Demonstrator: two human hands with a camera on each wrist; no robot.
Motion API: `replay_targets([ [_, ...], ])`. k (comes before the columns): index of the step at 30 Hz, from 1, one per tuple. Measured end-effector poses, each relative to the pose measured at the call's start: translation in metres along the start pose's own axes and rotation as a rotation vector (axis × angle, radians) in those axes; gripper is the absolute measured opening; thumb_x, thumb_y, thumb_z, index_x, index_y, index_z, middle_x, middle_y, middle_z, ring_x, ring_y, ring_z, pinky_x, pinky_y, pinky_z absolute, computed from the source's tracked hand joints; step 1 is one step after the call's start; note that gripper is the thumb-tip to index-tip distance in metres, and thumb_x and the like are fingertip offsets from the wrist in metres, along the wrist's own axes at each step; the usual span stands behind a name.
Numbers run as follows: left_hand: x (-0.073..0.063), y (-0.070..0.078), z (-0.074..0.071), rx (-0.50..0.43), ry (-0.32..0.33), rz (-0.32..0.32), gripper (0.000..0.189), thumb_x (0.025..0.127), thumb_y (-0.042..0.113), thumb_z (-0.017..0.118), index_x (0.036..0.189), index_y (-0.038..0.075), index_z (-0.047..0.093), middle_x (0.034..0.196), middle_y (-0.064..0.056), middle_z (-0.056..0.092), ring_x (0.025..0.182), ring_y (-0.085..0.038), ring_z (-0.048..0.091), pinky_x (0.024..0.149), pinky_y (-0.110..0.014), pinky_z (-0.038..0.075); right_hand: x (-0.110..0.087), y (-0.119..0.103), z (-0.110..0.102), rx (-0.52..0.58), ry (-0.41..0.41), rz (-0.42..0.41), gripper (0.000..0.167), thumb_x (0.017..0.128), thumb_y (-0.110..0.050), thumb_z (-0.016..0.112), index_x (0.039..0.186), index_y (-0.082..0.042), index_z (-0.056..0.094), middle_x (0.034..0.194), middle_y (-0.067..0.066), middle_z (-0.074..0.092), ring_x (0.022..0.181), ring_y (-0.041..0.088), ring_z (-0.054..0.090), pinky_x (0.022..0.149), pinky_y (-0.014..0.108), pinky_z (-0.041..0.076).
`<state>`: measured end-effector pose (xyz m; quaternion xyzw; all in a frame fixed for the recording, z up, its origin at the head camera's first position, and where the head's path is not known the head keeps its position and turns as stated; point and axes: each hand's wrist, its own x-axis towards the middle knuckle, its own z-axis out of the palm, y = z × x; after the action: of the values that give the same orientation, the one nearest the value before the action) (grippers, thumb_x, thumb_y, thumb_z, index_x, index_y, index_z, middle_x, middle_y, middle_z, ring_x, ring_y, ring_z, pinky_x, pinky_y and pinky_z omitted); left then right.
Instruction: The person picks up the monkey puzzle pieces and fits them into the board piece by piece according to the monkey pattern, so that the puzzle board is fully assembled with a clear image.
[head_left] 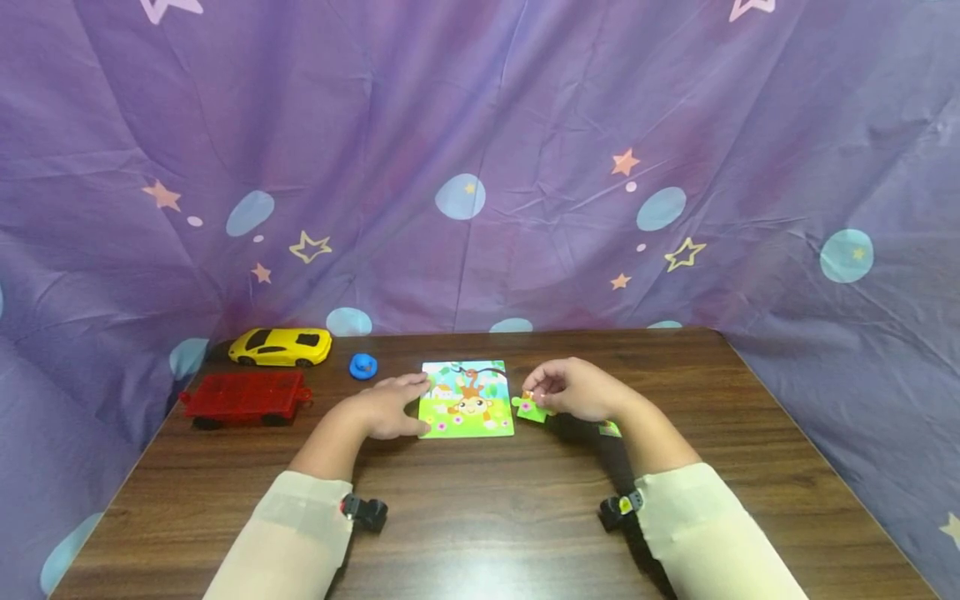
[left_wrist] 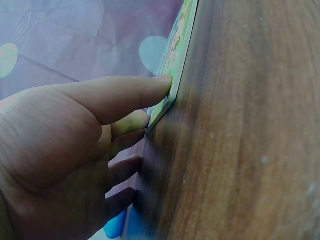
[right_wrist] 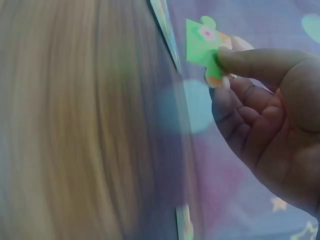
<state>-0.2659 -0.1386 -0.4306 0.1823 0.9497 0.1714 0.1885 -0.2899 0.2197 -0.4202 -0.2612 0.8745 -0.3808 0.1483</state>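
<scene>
A square picture board (head_left: 467, 402) with a hanging monkey on it lies flat on the table. My left hand (head_left: 386, 407) rests at its left side, thumb and fingertips touching the edge and corner, fingers fairly straight; the left wrist view shows the thumb (left_wrist: 125, 95) on the near corner. Just right of the board, my right hand (head_left: 585, 390) pinches a green jigsaw piece (head_left: 531, 408) between thumb and fingers. In the right wrist view this jigsaw piece (right_wrist: 199, 46) has a pink flower and is held above the tabletop. Another colourful piece (head_left: 609, 428) lies partly hidden by the right wrist.
At the table's left side stand a yellow toy car (head_left: 281, 347) and a red see-through wagon (head_left: 246, 397). A small blue toy (head_left: 363, 367) sits between the car and the board. A purple starred cloth (head_left: 465, 275) hangs behind the brown wooden table (head_left: 480, 500).
</scene>
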Motion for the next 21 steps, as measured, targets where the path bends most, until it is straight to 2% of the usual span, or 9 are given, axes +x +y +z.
replay_targets([
  [8,0.000,0.000,0.000,0.003,0.003,0.006,0.083,0.099,0.046,0.071,0.168,0.016,0.037,0.180,-0.003,0.025,0.165,-0.043,0.022,0.133,-0.066,0.021,0.025,-0.024,0.025,0.003,-0.002,-0.058,0.019,0.097,0.000,0.072,0.114,-0.004,0.076,0.102,0.008,0.078,0.091,0.010,0.068,0.077,0.024,0.059],
  [15,-0.001,0.000,0.000,0.001,0.005,0.010,0.083,0.099,0.045,0.072,0.168,0.015,0.037,0.180,-0.004,0.026,0.165,-0.043,0.023,0.133,-0.065,0.022,0.042,-0.038,0.040,-0.033,-0.041,-0.109,0.022,0.099,-0.002,0.070,0.120,-0.002,0.076,0.105,0.005,0.079,0.097,0.008,0.069,0.091,0.025,0.059],
  [21,0.000,0.001,0.000,0.003,0.001,-0.001,0.083,0.099,0.045,0.072,0.168,0.016,0.036,0.180,-0.004,0.026,0.165,-0.043,0.024,0.132,-0.067,0.023,0.053,-0.042,0.047,-0.060,-0.052,-0.116,0.021,0.099,-0.004,0.071,0.118,-0.008,0.078,0.110,0.004,0.080,0.103,0.010,0.073,0.097,0.029,0.061],
])
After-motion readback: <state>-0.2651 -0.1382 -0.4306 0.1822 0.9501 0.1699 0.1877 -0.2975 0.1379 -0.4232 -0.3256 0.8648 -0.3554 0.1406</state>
